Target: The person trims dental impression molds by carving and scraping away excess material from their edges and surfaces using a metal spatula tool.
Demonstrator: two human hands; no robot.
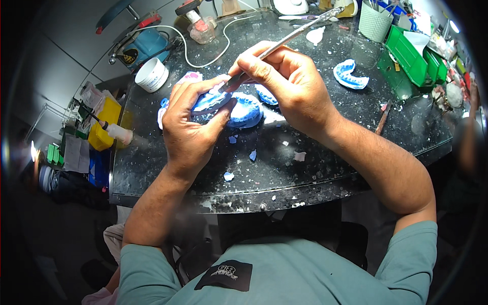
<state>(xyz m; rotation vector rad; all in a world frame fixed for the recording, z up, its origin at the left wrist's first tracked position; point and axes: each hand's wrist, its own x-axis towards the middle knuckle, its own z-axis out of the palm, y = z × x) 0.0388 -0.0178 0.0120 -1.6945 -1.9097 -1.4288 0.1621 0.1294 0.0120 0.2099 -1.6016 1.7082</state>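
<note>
My left hand [189,124] is closed round a blue dental cast [207,103], thumb below and fingers over the top. Pinched like a pen in my right hand [300,86] is a slim metal hand tool [297,34]. Its lower end touches or nearly touches the held cast beside my left fingertips; the exact contact is hidden. Just under the held piece, a second blue cast [246,114] rests on the black worktop [325,152]. Part of another blue cast [266,95] shows between my hands. A horseshoe-shaped, pale blue cast [351,75] lies farther right.
Plaster chips [252,155] litter the worktop. A wooden-handled tool [383,118] lies at right. Green bins [406,57] and a ribbed pot [375,23] stand far right. At left are a white tub [151,75], a blue device [148,44] and a white cable [184,48].
</note>
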